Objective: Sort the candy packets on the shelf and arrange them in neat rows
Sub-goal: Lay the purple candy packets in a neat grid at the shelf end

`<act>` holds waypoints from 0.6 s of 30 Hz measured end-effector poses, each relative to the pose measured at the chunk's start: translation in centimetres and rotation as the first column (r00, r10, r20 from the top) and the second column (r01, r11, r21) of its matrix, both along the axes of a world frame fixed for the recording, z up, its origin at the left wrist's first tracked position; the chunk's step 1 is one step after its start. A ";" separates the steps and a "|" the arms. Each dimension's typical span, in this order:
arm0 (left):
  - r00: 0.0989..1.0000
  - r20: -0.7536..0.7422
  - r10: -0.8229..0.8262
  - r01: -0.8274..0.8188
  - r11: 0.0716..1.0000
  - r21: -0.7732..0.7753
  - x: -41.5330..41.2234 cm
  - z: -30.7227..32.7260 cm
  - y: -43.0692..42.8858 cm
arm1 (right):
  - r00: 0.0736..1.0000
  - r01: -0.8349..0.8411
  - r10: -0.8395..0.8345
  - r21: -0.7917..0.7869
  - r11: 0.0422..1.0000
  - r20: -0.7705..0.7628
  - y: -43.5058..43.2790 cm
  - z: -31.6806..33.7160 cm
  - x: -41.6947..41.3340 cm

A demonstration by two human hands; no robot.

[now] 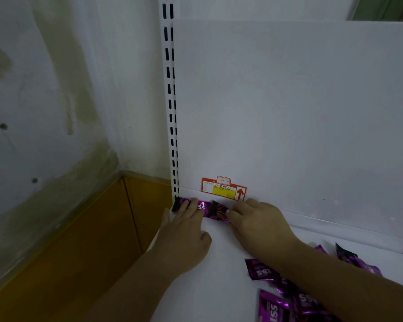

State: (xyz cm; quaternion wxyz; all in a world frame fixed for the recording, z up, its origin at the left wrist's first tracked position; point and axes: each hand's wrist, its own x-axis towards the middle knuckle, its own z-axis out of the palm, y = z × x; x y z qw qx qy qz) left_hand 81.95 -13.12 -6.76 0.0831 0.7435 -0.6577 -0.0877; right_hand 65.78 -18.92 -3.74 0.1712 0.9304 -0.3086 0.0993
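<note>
Head view, left hand (186, 231), right hand (260, 219) flat-fingered on half-covered packet (204, 207), pile (273, 309) cropped

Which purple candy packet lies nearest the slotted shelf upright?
The packet under the left hand, in the back-left corner of the shelf. All other packets lie farther right, most loosely piled at front right.

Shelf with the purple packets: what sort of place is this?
Probably a shop. The white shelf meets a slotted upright of the kind used in shop racking, a red and yellow price tag sits behind it, and purple candy packets lie loose on it.
</note>
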 end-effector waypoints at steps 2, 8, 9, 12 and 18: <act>0.999 -0.026 -0.026 0.027 0.999 0.037 0.2 0.2 0.0 | 0.999 0.010 -0.010 -0.007 1.000 -0.037 -0.1 -0.4 0.3; 0.996 -0.071 -0.059 0.063 0.996 0.063 0.6 -0.1 0.0 | 0.998 0.029 -0.030 -0.014 0.999 -0.048 -0.4 -0.7 0.8; 0.995 -0.072 -0.062 0.067 0.996 0.066 0.7 -0.1 0.0 | 0.999 0.027 -0.027 -0.005 1.000 -0.047 -0.4 -0.8 0.7; 0.996 -0.048 -0.071 0.074 0.995 0.066 0.8 -0.4 -0.2 | 1.000 0.011 -0.010 0.029 1.000 -0.023 -0.4 -0.8 0.6; 0.990 -0.110 -0.085 0.087 0.996 0.011 0.9 0.0 -0.1 | 0.994 -0.020 0.001 0.175 0.984 0.108 -0.4 0.9 -1.2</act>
